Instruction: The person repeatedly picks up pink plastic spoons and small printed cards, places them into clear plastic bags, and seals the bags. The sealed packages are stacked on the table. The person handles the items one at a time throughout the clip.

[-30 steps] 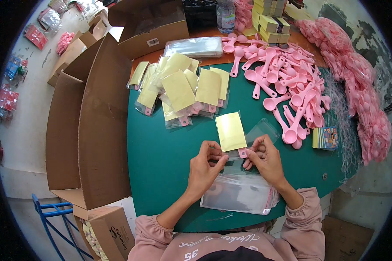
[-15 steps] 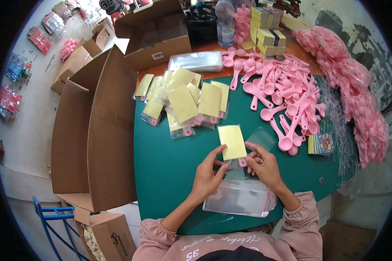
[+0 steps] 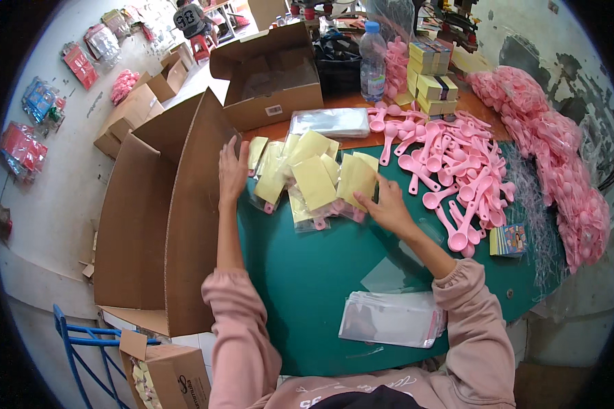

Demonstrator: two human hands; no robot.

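Note:
A heap of clear packets with yellow cards [image 3: 314,183] and pink handle ends lies at the far left of the green table. My left hand [image 3: 232,172] stands at the heap's left side by the wall of a big cardboard box [image 3: 191,218], fingers stretched out and holding nothing. At the right side of the heap, my right hand [image 3: 390,206] touches a yellow-carded packet [image 3: 356,178], its thumb over the card and its fingers apart along the edge. A stack of clear plastic bags [image 3: 389,319] lies near me, with a loose clear bag [image 3: 387,275] just beyond it.
Pink measuring spoons [image 3: 467,177] are piled at the right, by a small stack of printed cards [image 3: 508,240]. Bagged pink items [image 3: 559,150] line the right edge. Behind stand a water bottle [image 3: 372,61], banded yellow card stacks [image 3: 435,92] and an open carton [image 3: 269,82].
Both hands have left the spot above the bag stack, where they held a yellow-carded packet, and moved out to either side of the heap. The view has shifted.

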